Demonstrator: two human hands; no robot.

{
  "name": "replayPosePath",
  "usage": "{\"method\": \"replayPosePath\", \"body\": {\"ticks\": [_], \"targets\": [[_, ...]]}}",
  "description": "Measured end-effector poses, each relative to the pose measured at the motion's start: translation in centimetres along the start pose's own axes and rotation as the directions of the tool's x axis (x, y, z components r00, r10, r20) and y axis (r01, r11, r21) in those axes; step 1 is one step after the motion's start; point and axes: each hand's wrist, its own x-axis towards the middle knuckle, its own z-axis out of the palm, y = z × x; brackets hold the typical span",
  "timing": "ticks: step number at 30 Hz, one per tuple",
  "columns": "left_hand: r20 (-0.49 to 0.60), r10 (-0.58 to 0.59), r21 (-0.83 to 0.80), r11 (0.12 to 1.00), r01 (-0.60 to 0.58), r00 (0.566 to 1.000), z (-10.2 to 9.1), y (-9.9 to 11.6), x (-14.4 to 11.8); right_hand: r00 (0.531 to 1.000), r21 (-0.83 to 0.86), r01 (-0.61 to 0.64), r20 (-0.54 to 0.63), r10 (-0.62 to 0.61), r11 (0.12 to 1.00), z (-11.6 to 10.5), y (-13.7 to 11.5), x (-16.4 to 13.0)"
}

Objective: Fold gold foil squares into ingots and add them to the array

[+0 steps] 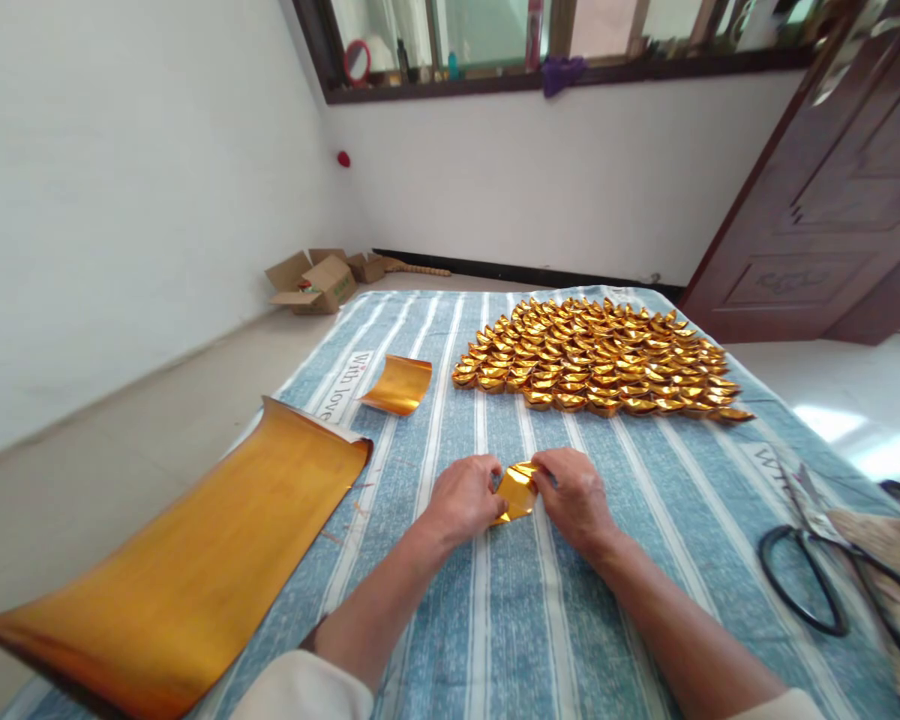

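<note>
While both hands press together over the blue striped cloth [495,620], the left hand [461,497] and right hand [577,497] pinch a small folded gold foil sheet [517,490] between their fingertips, near a heap of folded gold paper ingots [596,355].

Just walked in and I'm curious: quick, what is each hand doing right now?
Left hand: closed on the small gold paper piece, pinching its left edge.
Right hand: closed on the same piece from the right.
</note>
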Motion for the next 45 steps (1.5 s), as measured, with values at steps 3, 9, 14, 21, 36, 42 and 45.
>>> {"method": "replayPosePath", "body": {"ticks": [3, 9, 14, 21, 36, 42, 45], "targets": [[0.015, 0.004, 0.006, 1.000, -0.004, 1.000, -0.1, 0.1, 0.1, 0.999, -0.034, 0.033, 0.002, -0.033, 0.999, 0.0, 0.1, 0.1], [0.015, 0.024, 0.051, 0.998, -0.025, 1.000, -0.4, 0.4, 0.2, 0.995, -0.167, 0.099, 0.035, -0.094, 0.981, -0.4, -0.1, 0.5], [-0.045, 0.057, 0.065, 0.996, -0.054, 0.997, -0.2, 0.3, 0.1, 0.998, -0.177, 0.050, 0.054, -0.041, 0.983, -0.6, 0.0, 0.9], [-0.077, 0.058, -0.008, 0.998, -0.059, 0.995, 0.4, -0.2, -0.2, 0.988, -0.152, 0.057, 0.153, -0.033, 0.987, -0.8, 1.0, 0.7], [-0.049, 0.164, -0.047, 0.985, -0.166, 0.985, -0.1, -0.4, -0.6, 0.945, 0.453, -0.300, 0.260, 0.197, 0.840, -3.6, 0.2, 1.5], [-0.333, 0.477, 0.356, 0.862, -0.360, 0.813, 0.9, -0.4, -2.2, 0.928, 0.496, -0.314, 0.342, 0.150, 0.809, -5.5, 0.0, 1.6], [-0.349, 0.607, 0.497, 0.766, -0.408, 0.714, 2.1, -0.7, -2.9, 0.914, 0.458, -0.295, 0.392, 0.107, 0.839, -5.9, 0.0, 1.2]]}}
